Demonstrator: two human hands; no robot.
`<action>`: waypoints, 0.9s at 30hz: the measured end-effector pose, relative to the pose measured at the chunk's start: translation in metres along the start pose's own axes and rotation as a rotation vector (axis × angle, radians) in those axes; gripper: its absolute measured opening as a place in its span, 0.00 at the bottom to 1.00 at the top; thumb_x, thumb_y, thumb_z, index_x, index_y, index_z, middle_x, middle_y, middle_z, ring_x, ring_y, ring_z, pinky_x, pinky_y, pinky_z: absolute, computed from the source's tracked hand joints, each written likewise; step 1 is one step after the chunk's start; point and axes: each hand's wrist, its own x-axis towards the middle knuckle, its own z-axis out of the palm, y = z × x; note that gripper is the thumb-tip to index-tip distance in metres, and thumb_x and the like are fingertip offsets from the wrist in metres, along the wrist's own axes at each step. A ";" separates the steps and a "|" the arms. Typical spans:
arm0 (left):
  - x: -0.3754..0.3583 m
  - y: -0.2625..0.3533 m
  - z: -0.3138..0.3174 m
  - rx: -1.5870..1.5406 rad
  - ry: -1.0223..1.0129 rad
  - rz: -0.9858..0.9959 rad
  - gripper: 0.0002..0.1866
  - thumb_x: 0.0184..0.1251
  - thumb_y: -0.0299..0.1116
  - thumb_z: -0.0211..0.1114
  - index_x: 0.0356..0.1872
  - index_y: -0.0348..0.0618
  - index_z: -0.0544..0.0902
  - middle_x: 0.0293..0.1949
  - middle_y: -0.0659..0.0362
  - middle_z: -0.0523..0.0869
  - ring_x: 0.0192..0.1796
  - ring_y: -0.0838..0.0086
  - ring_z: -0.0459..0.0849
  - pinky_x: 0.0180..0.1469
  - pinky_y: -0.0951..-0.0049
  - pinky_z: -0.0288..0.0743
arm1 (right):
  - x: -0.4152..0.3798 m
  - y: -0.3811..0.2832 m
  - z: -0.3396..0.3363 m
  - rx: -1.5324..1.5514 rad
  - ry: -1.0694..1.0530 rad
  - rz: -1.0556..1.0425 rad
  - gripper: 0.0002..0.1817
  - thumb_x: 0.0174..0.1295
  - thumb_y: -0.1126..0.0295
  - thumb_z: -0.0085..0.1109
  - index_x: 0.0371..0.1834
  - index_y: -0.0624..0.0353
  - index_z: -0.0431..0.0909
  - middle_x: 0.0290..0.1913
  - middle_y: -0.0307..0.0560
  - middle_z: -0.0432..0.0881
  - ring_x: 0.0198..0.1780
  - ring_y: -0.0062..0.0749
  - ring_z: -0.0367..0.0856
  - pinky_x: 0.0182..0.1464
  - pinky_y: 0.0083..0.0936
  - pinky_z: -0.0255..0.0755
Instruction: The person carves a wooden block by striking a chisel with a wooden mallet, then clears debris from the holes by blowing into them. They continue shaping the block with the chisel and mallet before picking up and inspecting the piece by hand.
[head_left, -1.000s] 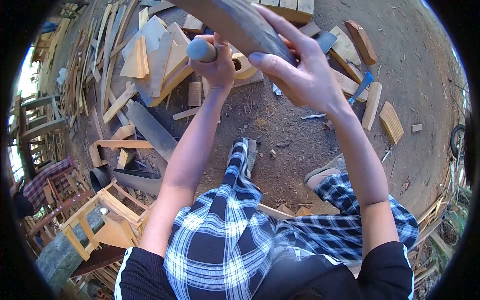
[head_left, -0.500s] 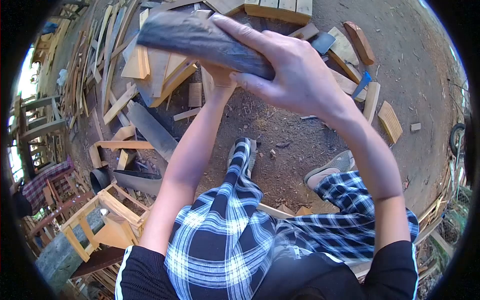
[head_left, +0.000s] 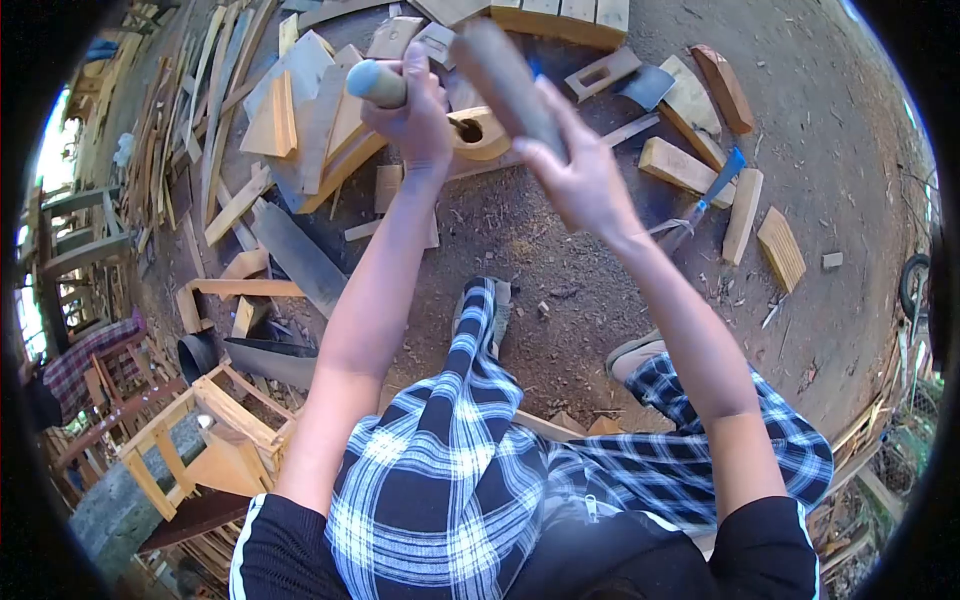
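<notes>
A chisel with a thick, round-ended handle (head_left: 378,84) is in the closed grip of my left hand (head_left: 415,118); its blade is mostly hidden. Just to the right of that hand, a pale wooden workpiece (head_left: 487,136) shows a dark oval hole. My right hand (head_left: 582,178) is wrapped around the lower end of a worn, dark wooden block (head_left: 505,80), which is raised at a slant and slightly blurred. The block is apart from the chisel handle, to its right.
A blue-bladed tool (head_left: 724,178) lies right among wood offcuts (head_left: 690,168). A block with a slot (head_left: 603,74) lies farther back. Long wood strips (head_left: 215,110) pile up at left, near a dark saw-like blade (head_left: 298,255). A small wooden frame (head_left: 240,415) stands lower left.
The dark wooden block has swung rightward and away from my left hand, turning more upright. The chisel handle and the workpiece's hole, earlier covered by the block, now show.
</notes>
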 end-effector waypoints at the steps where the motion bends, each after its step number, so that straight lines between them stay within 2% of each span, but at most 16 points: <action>1: 0.000 0.003 0.000 -0.022 -0.042 0.013 0.14 0.68 0.31 0.69 0.28 0.43 0.71 0.17 0.67 0.73 0.14 0.87 0.68 0.15 0.83 0.60 | -0.008 0.009 0.009 -0.081 -0.065 0.114 0.42 0.61 0.50 0.60 0.79 0.40 0.56 0.54 0.67 0.82 0.55 0.58 0.83 0.58 0.48 0.75; 2: 0.002 0.003 0.002 -0.019 -0.040 0.013 0.14 0.68 0.31 0.69 0.28 0.43 0.71 0.17 0.67 0.73 0.14 0.87 0.68 0.15 0.83 0.60 | -0.016 0.011 0.014 -0.161 -0.142 0.225 0.41 0.63 0.49 0.60 0.79 0.32 0.55 0.54 0.65 0.82 0.57 0.59 0.82 0.61 0.48 0.73; 4: 0.003 0.003 -0.003 -0.116 -0.052 -0.010 0.15 0.69 0.31 0.68 0.27 0.44 0.70 0.16 0.67 0.71 0.14 0.87 0.67 0.15 0.84 0.59 | -0.025 0.014 0.020 -0.257 -0.225 0.241 0.43 0.62 0.50 0.61 0.80 0.32 0.52 0.55 0.65 0.82 0.56 0.58 0.82 0.61 0.46 0.74; 7: 0.010 0.005 -0.003 -0.043 -0.074 -0.015 0.16 0.70 0.31 0.66 0.26 0.46 0.68 0.14 0.67 0.68 0.12 0.85 0.64 0.15 0.80 0.58 | -0.024 0.018 0.026 -0.246 -0.130 0.208 0.43 0.63 0.50 0.60 0.81 0.31 0.50 0.55 0.64 0.83 0.55 0.56 0.83 0.58 0.46 0.76; 9: 0.017 0.009 -0.001 -0.001 -0.144 -0.085 0.18 0.71 0.32 0.64 0.22 0.49 0.66 0.12 0.66 0.66 0.12 0.83 0.62 0.16 0.76 0.58 | -0.019 0.023 0.021 -0.187 -0.159 0.241 0.43 0.63 0.50 0.61 0.81 0.31 0.50 0.56 0.64 0.82 0.56 0.56 0.83 0.58 0.45 0.75; 10: 0.022 0.008 -0.002 -0.003 -0.141 -0.078 0.18 0.71 0.32 0.64 0.22 0.49 0.66 0.12 0.66 0.66 0.12 0.83 0.62 0.16 0.76 0.58 | -0.016 0.023 0.020 -0.117 -0.193 0.276 0.43 0.63 0.51 0.61 0.81 0.31 0.51 0.57 0.64 0.82 0.56 0.56 0.83 0.59 0.45 0.75; 12: 0.029 0.006 -0.007 -0.055 -0.262 -0.121 0.19 0.71 0.32 0.63 0.21 0.50 0.64 0.12 0.66 0.65 0.11 0.82 0.60 0.16 0.76 0.56 | -0.014 0.023 0.021 -0.091 -0.191 0.270 0.43 0.62 0.50 0.61 0.81 0.32 0.51 0.58 0.64 0.81 0.57 0.56 0.83 0.60 0.44 0.74; 14: 0.027 0.008 -0.011 -0.067 -0.266 -0.137 0.20 0.71 0.33 0.62 0.20 0.50 0.65 0.12 0.66 0.65 0.11 0.81 0.59 0.17 0.77 0.54 | -0.016 0.026 0.023 -0.071 -0.185 0.272 0.43 0.62 0.50 0.61 0.81 0.32 0.51 0.59 0.65 0.80 0.58 0.56 0.82 0.61 0.44 0.74; 16: 0.022 0.014 -0.017 -0.147 -0.357 -0.195 0.19 0.71 0.32 0.62 0.20 0.50 0.65 0.12 0.66 0.65 0.11 0.81 0.59 0.17 0.77 0.55 | -0.025 0.033 0.026 -0.060 -0.138 0.232 0.43 0.62 0.47 0.58 0.80 0.29 0.50 0.55 0.67 0.82 0.56 0.62 0.82 0.61 0.48 0.74; 20: 0.008 0.021 -0.016 -0.102 -0.318 -0.134 0.19 0.71 0.32 0.62 0.20 0.50 0.65 0.12 0.65 0.65 0.11 0.81 0.59 0.17 0.77 0.55 | -0.031 0.041 0.029 -0.009 -0.118 0.205 0.44 0.62 0.47 0.59 0.81 0.31 0.50 0.57 0.68 0.81 0.57 0.61 0.82 0.62 0.47 0.73; 22: 0.008 0.019 -0.010 -0.075 -0.293 -0.029 0.19 0.71 0.33 0.62 0.20 0.49 0.65 0.12 0.65 0.66 0.10 0.81 0.60 0.17 0.77 0.56 | -0.027 0.044 0.031 0.086 -0.112 0.181 0.44 0.62 0.47 0.59 0.81 0.33 0.50 0.59 0.68 0.80 0.58 0.60 0.82 0.63 0.46 0.73; 26: 0.003 0.016 0.003 -0.020 -0.257 0.062 0.17 0.68 0.31 0.64 0.22 0.48 0.66 0.12 0.65 0.67 0.10 0.83 0.63 0.14 0.79 0.57 | -0.025 0.043 0.032 0.066 -0.100 0.159 0.43 0.63 0.49 0.59 0.81 0.34 0.51 0.61 0.66 0.79 0.60 0.59 0.81 0.63 0.45 0.73; 27: 0.002 0.015 0.004 -0.062 -0.222 0.025 0.16 0.67 0.30 0.65 0.23 0.47 0.67 0.12 0.66 0.67 0.10 0.83 0.64 0.13 0.80 0.58 | -0.025 0.043 0.031 0.068 -0.105 0.159 0.43 0.63 0.49 0.59 0.81 0.34 0.51 0.61 0.66 0.79 0.60 0.59 0.81 0.63 0.45 0.73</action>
